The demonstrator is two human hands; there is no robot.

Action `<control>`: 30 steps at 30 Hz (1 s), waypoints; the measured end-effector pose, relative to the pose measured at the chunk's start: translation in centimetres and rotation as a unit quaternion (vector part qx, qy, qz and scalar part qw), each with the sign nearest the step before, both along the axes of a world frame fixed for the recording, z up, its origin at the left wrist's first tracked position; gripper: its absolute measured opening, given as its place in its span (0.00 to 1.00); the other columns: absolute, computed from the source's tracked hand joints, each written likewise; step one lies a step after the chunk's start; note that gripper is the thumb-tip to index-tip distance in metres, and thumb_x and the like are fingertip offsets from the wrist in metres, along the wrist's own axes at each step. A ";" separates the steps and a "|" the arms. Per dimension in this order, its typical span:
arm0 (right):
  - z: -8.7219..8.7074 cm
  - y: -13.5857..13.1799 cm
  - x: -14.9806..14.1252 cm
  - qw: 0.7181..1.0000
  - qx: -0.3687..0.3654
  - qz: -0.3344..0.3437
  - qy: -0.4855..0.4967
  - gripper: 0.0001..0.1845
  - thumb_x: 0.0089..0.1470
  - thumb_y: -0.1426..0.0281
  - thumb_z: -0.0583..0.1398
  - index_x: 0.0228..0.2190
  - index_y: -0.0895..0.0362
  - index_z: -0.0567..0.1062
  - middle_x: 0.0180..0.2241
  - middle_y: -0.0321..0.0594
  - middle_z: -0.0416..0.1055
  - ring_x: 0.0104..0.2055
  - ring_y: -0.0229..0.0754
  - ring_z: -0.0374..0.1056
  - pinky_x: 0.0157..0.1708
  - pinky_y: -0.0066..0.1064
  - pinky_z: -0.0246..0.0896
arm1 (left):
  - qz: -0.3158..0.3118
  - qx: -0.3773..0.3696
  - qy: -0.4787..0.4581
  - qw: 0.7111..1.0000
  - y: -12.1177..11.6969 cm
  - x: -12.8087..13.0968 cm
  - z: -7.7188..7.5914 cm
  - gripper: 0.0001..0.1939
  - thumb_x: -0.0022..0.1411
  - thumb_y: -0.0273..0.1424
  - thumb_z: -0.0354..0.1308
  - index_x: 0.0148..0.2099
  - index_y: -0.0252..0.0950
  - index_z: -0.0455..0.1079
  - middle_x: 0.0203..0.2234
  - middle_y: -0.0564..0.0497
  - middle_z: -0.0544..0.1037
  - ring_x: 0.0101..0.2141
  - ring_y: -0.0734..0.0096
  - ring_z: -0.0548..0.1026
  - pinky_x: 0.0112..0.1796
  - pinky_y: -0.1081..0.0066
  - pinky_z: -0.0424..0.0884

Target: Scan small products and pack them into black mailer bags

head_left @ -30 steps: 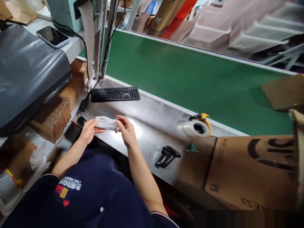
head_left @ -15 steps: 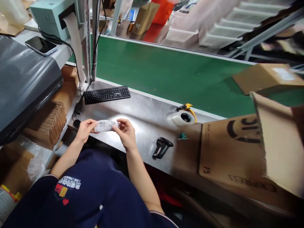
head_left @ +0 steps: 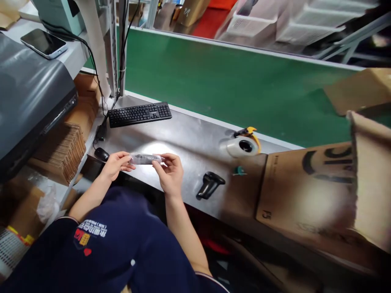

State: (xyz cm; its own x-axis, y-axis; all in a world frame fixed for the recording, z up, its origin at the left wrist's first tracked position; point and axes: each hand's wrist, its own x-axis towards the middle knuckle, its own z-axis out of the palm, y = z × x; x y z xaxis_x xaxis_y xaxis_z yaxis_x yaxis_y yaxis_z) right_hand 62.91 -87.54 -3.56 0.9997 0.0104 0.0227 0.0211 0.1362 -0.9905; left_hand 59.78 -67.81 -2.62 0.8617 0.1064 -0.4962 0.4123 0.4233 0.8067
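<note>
Gripping plastic packet (head_left: 145, 159) over desk (head_left: 194, 156): left hand (head_left: 116, 166) is pinching one end, right hand (head_left: 171, 174) the other; scanner (head_left: 209, 186) is lying nearby.

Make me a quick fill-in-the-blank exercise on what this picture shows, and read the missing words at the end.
1. The left grip and right grip hold one small packet, whose end nearer the computer mouse is in the ____ grip.
2. The wide surface just beyond the metal table is coloured ____.
3. In the picture, the handheld scanner lies to the ____ of the right grip.

Missing words: left; green; right.
</note>
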 end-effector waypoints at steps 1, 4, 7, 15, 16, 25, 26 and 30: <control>0.0 0.1 -0.2 1.000 0.000 0.004 0.003 0.19 0.51 0.63 0.73 0.41 0.51 0.73 0.42 0.38 0.81 0.40 0.40 0.76 0.32 0.30 0.73 | -0.005 -0.008 0.008 1.000 0.1 0.1 -0.1 0.24 0.44 0.42 0.77 0.36 0.32 0.74 0.24 0.51 0.80 0.23 0.69 0.81 0.23 0.76 0.74; 0.0 0.3 -0.5 1.000 0.008 0.010 0.006 0.19 0.51 0.62 0.72 0.41 0.50 0.72 0.42 0.39 0.81 0.40 0.41 0.76 0.31 0.31 0.75 | -0.012 -0.069 0.038 0.997 0.5 0.4 -0.2 0.22 0.43 0.37 0.78 0.34 0.34 0.71 0.22 0.54 0.78 0.21 0.74 0.77 0.22 0.77 0.71; -0.2 0.5 -0.7 1.000 0.004 0.007 0.001 0.18 0.51 0.63 0.72 0.41 0.50 0.73 0.43 0.40 0.82 0.43 0.42 0.77 0.37 0.34 0.77 | -0.017 -0.151 0.072 0.986 0.8 0.7 -0.6 0.19 0.41 0.27 0.77 0.32 0.36 0.69 0.21 0.57 0.75 0.23 0.76 0.75 0.24 0.77 0.72; -1.8 0.1 -0.6 1.000 0.009 0.002 0.000 0.19 0.51 0.61 0.73 0.41 0.50 0.73 0.43 0.41 0.82 0.46 0.45 0.78 0.44 0.40 0.76 | -0.019 -0.257 0.126 0.958 -0.4 0.0 -1.7 0.19 0.44 0.19 0.73 0.36 0.37 0.71 0.27 0.54 0.78 0.27 0.75 0.75 0.25 0.79 0.67; -2.1 0.0 -0.6 1.000 0.002 0.002 0.001 0.18 0.51 0.60 0.73 0.40 0.50 0.74 0.43 0.42 0.82 0.47 0.46 0.78 0.44 0.40 0.77 | -0.019 -0.259 0.122 0.958 -0.6 -0.2 -1.9 0.17 0.47 0.22 0.74 0.37 0.37 0.72 0.28 0.53 0.79 0.27 0.74 0.76 0.25 0.77 0.69; -2.3 0.5 0.6 0.992 -0.049 0.061 -0.096 0.09 0.60 0.59 0.67 0.43 0.46 0.81 0.42 0.41 0.82 0.43 0.50 0.80 0.46 0.47 0.79 | 0.007 -0.301 0.070 0.951 -0.1 0.7 -4.3 0.08 0.47 0.23 0.66 0.31 0.39 0.74 0.26 0.54 0.81 0.31 0.72 0.81 0.41 0.72 0.81; -2.1 0.5 0.5 0.992 -0.051 0.062 -0.102 0.09 0.60 0.59 0.67 0.43 0.44 0.81 0.42 0.40 0.82 0.43 0.50 0.80 0.46 0.48 0.79 | 0.005 -0.296 0.067 0.953 -0.2 0.6 -4.2 0.10 0.45 0.22 0.66 0.31 0.39 0.73 0.25 0.55 0.80 0.30 0.74 0.80 0.40 0.73 0.81; -2.1 0.6 0.2 0.995 -0.033 0.048 -0.086 0.09 0.58 0.58 0.68 0.43 0.38 0.81 0.43 0.37 0.82 0.43 0.53 0.80 0.46 0.53 0.79 | -0.001 -0.270 0.070 0.960 -1.1 -0.2 -4.0 0.16 0.41 0.18 0.68 0.32 0.42 0.73 0.28 0.56 0.80 0.31 0.74 0.81 0.39 0.76 0.80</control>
State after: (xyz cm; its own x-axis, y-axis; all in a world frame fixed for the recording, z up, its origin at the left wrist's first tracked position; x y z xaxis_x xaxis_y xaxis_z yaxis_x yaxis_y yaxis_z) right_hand 63.13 -86.92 -5.63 0.9756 0.1122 0.1888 0.1804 0.0809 -0.9803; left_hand 59.62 -68.89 -6.60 0.7820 -0.2019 -0.5897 0.5028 0.7634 0.4054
